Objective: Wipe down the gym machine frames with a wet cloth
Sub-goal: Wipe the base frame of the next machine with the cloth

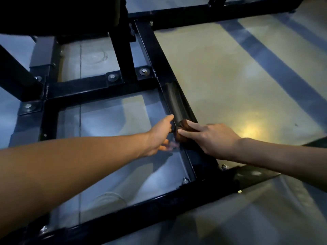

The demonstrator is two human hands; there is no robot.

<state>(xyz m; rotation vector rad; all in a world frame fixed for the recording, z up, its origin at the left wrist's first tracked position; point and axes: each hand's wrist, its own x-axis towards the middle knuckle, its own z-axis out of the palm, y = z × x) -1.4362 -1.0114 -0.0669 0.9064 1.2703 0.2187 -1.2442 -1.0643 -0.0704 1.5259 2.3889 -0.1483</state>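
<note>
Two hands meet at the black frame rail running diagonally over the floor. Right hand presses a bunched brown cloth onto the rail w/ index finger extended over it. Left hand is just beside the rail's inner edge, fingers loosely spread; blurred, prob. holding nothing.

Floor: smooth, pale grey-beige, glossy finish. A warm yellow light reflection sits at right of centre. Broad dark shadow bands cross the floor diagonally at upper right. A thin straight seam line runs along the floor at left.
</note>
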